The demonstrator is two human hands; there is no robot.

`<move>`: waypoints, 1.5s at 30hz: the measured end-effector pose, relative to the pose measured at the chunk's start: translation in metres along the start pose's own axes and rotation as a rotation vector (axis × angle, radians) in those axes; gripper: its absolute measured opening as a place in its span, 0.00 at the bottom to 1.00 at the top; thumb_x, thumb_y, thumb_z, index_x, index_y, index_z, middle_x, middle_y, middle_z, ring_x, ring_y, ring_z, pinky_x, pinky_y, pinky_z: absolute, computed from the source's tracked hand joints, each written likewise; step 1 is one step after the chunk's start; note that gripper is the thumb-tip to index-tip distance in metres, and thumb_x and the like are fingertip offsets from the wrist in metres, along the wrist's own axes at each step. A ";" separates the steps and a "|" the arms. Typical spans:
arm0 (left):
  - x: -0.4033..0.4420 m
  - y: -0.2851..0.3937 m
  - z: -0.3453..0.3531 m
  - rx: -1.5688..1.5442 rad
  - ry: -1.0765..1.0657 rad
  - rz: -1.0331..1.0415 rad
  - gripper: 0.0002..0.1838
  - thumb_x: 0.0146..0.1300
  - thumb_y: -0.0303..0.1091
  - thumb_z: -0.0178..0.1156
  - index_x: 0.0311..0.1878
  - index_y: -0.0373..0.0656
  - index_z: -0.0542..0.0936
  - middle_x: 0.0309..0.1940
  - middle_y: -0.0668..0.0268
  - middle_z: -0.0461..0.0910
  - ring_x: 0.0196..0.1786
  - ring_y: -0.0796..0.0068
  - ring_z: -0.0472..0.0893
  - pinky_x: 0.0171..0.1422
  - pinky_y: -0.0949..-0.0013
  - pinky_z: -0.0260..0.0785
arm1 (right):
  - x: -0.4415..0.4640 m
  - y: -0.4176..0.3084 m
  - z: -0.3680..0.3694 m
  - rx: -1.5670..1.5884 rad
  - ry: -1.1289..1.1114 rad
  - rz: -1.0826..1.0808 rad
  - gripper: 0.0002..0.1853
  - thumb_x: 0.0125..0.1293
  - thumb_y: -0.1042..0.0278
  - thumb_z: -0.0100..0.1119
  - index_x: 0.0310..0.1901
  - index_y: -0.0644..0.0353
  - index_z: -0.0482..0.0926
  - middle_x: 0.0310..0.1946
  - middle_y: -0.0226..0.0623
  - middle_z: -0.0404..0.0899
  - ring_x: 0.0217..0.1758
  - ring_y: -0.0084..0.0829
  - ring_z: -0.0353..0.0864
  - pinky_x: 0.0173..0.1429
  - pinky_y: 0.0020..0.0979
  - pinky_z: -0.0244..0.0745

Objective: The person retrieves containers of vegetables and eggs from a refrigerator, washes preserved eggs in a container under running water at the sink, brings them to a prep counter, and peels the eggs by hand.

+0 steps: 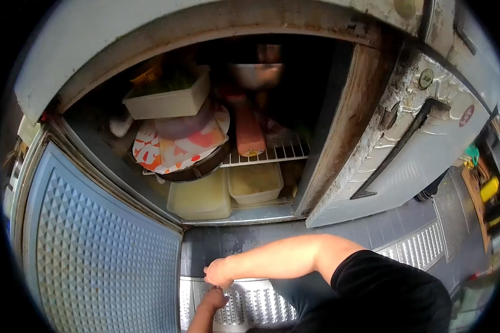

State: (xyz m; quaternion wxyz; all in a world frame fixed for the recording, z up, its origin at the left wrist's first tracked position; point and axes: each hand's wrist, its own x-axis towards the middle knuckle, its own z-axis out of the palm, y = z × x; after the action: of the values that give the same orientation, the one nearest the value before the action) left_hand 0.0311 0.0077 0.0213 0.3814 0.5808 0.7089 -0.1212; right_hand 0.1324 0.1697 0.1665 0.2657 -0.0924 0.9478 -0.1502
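The blue door [94, 238] is open, that much is done, standing left of the hands; the tubs [199, 197] sit untouched inside the cabinet [339, 127]. Right arm [278, 258] bends across, right hand [219, 272] close by the left hand [214, 299]; spread or pinching, can't tell!

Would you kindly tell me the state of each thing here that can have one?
Blue door: wide open
Grey door: apparently shut
White tub: uncovered, greens inside
Pink package: lying on the wire rack
Lower tubs: side by side, lids unclear
Right hand: close to the left hand, grip unclear
Left hand: fingers curled, grip unclear
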 end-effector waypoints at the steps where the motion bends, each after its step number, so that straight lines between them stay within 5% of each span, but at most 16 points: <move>1: -0.002 0.001 -0.002 -0.016 0.001 -0.004 0.35 0.61 0.46 0.63 0.66 0.32 0.73 0.66 0.44 0.74 0.68 0.50 0.76 0.73 0.56 0.68 | 0.003 0.000 0.003 -0.005 0.002 -0.005 0.25 0.58 0.64 0.67 0.58 0.62 0.80 0.61 0.55 0.76 0.57 0.50 0.84 0.57 0.46 0.81; 12: 0.006 -0.007 0.004 0.073 0.038 0.072 0.36 0.61 0.46 0.63 0.69 0.33 0.71 0.65 0.42 0.74 0.67 0.49 0.76 0.72 0.56 0.68 | -0.024 -0.005 -0.031 0.154 0.155 -0.001 0.28 0.58 0.54 0.71 0.55 0.65 0.80 0.53 0.55 0.80 0.55 0.53 0.83 0.59 0.46 0.79; 15: 0.013 -0.016 0.009 0.035 0.052 0.059 0.38 0.62 0.49 0.63 0.70 0.35 0.70 0.61 0.40 0.77 0.66 0.44 0.77 0.71 0.52 0.69 | -0.079 -0.010 -0.084 0.520 0.676 -0.208 0.21 0.62 0.58 0.69 0.51 0.63 0.83 0.47 0.50 0.84 0.48 0.49 0.85 0.55 0.40 0.81; 17: 0.010 -0.016 0.010 0.024 0.051 0.022 0.39 0.63 0.51 0.62 0.71 0.36 0.69 0.60 0.38 0.77 0.65 0.42 0.77 0.71 0.51 0.68 | -0.126 -0.020 -0.115 0.908 1.246 -0.258 0.12 0.71 0.62 0.64 0.46 0.63 0.81 0.43 0.40 0.85 0.43 0.36 0.86 0.52 0.36 0.82; 18: 0.008 -0.013 0.006 0.026 0.034 0.014 0.40 0.63 0.51 0.63 0.72 0.35 0.67 0.62 0.38 0.76 0.65 0.42 0.76 0.72 0.52 0.68 | -0.154 -0.021 -0.132 1.351 1.394 -0.493 0.13 0.73 0.62 0.61 0.49 0.63 0.78 0.43 0.39 0.84 0.45 0.33 0.85 0.52 0.35 0.81; 22: 0.011 -0.018 0.013 0.038 0.023 0.031 0.39 0.63 0.52 0.62 0.71 0.35 0.67 0.62 0.38 0.76 0.66 0.42 0.76 0.72 0.51 0.68 | -0.243 0.021 -0.184 1.628 2.252 -0.624 0.14 0.76 0.60 0.56 0.53 0.62 0.75 0.44 0.40 0.81 0.51 0.36 0.82 0.58 0.34 0.79; 24: 0.018 -0.023 0.018 0.055 0.030 0.044 0.38 0.64 0.52 0.61 0.70 0.36 0.69 0.62 0.39 0.77 0.66 0.41 0.76 0.72 0.49 0.68 | -0.269 0.060 -0.197 1.673 2.413 -0.609 0.22 0.75 0.58 0.58 0.61 0.64 0.69 0.57 0.45 0.73 0.61 0.40 0.76 0.67 0.38 0.74; 28: 0.015 -0.011 0.012 0.061 -0.038 0.031 0.40 0.64 0.50 0.62 0.72 0.34 0.66 0.66 0.39 0.73 0.69 0.43 0.74 0.73 0.53 0.67 | -0.295 0.108 -0.207 1.777 2.386 -0.477 0.31 0.74 0.54 0.59 0.72 0.60 0.63 0.70 0.45 0.65 0.70 0.42 0.68 0.76 0.45 0.61; 29: 0.016 -0.009 0.010 0.050 -0.062 0.027 0.41 0.64 0.50 0.63 0.74 0.33 0.64 0.67 0.38 0.71 0.70 0.44 0.73 0.74 0.55 0.67 | -0.302 0.123 -0.204 1.781 2.319 -0.433 0.27 0.77 0.54 0.55 0.72 0.53 0.66 0.67 0.39 0.70 0.70 0.40 0.69 0.74 0.45 0.64; 35: 0.013 -0.009 0.007 0.064 -0.075 0.008 0.41 0.65 0.49 0.64 0.74 0.33 0.64 0.66 0.39 0.73 0.70 0.44 0.72 0.74 0.55 0.67 | -0.316 0.133 -0.218 1.833 2.278 -0.402 0.24 0.77 0.55 0.55 0.70 0.53 0.68 0.67 0.36 0.70 0.70 0.37 0.70 0.74 0.43 0.65; 41: 0.019 -0.013 0.010 0.106 -0.060 0.040 0.39 0.65 0.51 0.62 0.71 0.33 0.67 0.65 0.39 0.74 0.68 0.43 0.74 0.73 0.54 0.68 | -0.306 0.164 -0.203 1.877 2.438 -0.276 0.07 0.69 0.63 0.66 0.42 0.51 0.78 0.39 0.27 0.78 0.49 0.29 0.77 0.59 0.38 0.73; 45: 0.021 -0.013 0.008 0.077 -0.039 0.027 0.38 0.65 0.50 0.62 0.70 0.33 0.68 0.64 0.39 0.74 0.67 0.43 0.75 0.72 0.53 0.68 | -0.293 0.162 -0.193 1.805 2.465 -0.359 0.05 0.68 0.66 0.65 0.39 0.50 0.77 0.32 0.25 0.75 0.41 0.26 0.75 0.56 0.35 0.74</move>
State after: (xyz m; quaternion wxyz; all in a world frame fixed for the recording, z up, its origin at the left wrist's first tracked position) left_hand 0.0216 0.0140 -0.0018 0.3739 0.6021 0.6883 -0.1546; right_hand 0.2613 0.4416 0.4085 -0.7138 0.1624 0.1451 -0.6657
